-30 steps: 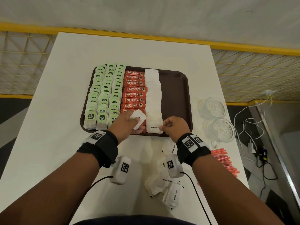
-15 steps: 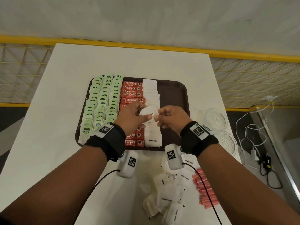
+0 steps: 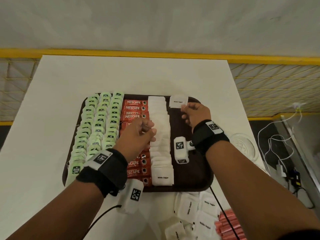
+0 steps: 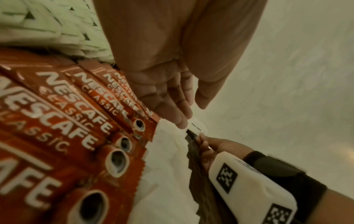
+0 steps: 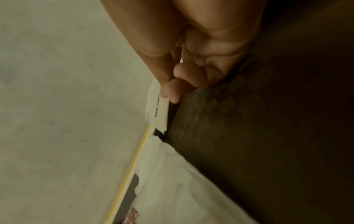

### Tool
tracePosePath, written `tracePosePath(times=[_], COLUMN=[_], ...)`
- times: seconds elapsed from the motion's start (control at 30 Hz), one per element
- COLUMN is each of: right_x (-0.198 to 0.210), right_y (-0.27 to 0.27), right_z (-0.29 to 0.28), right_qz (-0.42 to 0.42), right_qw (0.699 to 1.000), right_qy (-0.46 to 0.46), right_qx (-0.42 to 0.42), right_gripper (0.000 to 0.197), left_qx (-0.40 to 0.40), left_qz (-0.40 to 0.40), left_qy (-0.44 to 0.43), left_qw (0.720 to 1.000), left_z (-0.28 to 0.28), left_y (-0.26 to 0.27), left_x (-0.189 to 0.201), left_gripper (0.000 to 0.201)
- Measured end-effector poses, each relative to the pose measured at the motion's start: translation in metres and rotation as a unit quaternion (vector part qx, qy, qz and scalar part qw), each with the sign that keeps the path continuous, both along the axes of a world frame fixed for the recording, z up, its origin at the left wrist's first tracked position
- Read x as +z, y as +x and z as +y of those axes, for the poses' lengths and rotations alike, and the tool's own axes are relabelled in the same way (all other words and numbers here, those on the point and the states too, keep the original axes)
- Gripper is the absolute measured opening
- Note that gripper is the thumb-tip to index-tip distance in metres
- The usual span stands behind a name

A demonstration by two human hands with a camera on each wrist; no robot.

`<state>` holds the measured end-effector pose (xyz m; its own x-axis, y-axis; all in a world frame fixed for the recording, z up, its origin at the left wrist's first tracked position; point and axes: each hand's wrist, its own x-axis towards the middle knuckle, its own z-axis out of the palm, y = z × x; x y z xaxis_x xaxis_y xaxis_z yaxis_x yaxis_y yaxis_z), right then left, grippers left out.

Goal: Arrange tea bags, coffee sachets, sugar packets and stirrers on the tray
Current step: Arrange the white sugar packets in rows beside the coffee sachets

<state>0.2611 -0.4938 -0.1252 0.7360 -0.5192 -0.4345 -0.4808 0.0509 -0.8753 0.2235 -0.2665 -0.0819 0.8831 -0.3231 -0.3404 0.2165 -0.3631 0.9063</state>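
A brown tray [image 3: 190, 174] holds three columns of green tea bags [image 3: 97, 129], a column of red coffee sachets [image 3: 136, 110] and a column of white sugar packets [image 3: 160, 135]. My right hand [image 3: 184, 106] pinches one sugar packet [image 3: 178, 101] by its near corner at the tray's far end, right of the sugar column. The right wrist view shows thumb and finger on that packet [image 5: 158, 109], low over the tray [image 5: 268, 136]. My left hand [image 3: 150, 130] hovers over the coffee and sugar columns with loosely curled fingers [image 4: 172, 112] that hold nothing.
Loose sugar packets [image 3: 199, 210] lie on the white table in front of the tray, with red stirrers [image 3: 228, 226] to their right. A glass bowl [image 3: 245, 146] stands right of the tray. Cables [image 3: 277, 153] hang beyond the table's right edge.
My right hand has taken the sugar packet from my left hand and carried it to the tray's far end. My left hand, now without a packet, stays over the middle columns.
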Motion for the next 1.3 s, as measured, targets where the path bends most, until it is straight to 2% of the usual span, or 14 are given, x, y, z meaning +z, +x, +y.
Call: tracePosePath(times=[0.07,0.2,0.33,0.47,0.53,0.63,0.83,0.93,1.07,1.13,1.2,1.3], right_x=[-0.004,-0.006,-0.01,-0.005,0.003,0.028,0.079,0.082,0.069,0.06,0.053,0.048], right_y=[0.01,0.019,0.023,0.019,0.012,-0.015,-0.126,-0.19,-0.252,-0.268,-0.275,-0.274], right_z=[-0.002,-0.001,0.0,0.004,0.007,0.016,0.033,0.035,0.031,0.033,0.041,0.056], right_qz=[0.013,0.035,0.059,0.071,0.063,0.03,0.036,0.066,0.131,0.173,0.2,0.207], right_qw=[0.999,0.994,0.986,0.985,0.986,0.985,0.963,0.95,0.921,0.896,0.876,0.867], right_qy=[-0.026,-0.087,-0.139,-0.152,-0.155,-0.165,-0.189,-0.209,-0.257,-0.289,-0.32,-0.339], right_qx=[0.022,0.061,0.067,0.028,0.015,0.029,0.186,0.223,0.262,0.288,0.3,0.302], right_gripper=[0.018,0.007,0.014,0.035,0.036,0.029,0.023,0.017,0.011,0.019,0.035,0.052], left_qx=[-0.001,0.01,0.018,0.023,0.02,0.008,-0.105,-0.198,-0.337,-0.361,-0.367,-0.367], left_qz=[0.004,0.018,0.014,0.011,0.009,0.001,-0.017,-0.03,-0.082,-0.113,-0.134,-0.155], left_qy=[0.005,0.003,0.003,-0.001,-0.004,-0.007,0.051,0.097,0.218,0.266,0.292,0.317], left_qw=[1.0,1.0,1.0,1.0,1.0,1.0,0.993,0.975,0.912,0.887,0.873,0.861], left_z=[0.005,0.012,0.016,0.019,0.021,0.024,0.024,0.02,0.007,-0.002,-0.011,-0.023], left_y=[0.0,0.002,0.001,-0.002,-0.006,-0.014,-0.056,-0.088,-0.12,-0.131,-0.14,-0.152], left_x=[-0.004,-0.008,-0.008,-0.004,0.0,0.012,0.024,0.022,0.016,0.011,0.008,0.003], left_gripper=[0.014,0.013,0.014,0.014,0.014,0.01,0.01,0.013,0.024,0.026,0.028,0.028])
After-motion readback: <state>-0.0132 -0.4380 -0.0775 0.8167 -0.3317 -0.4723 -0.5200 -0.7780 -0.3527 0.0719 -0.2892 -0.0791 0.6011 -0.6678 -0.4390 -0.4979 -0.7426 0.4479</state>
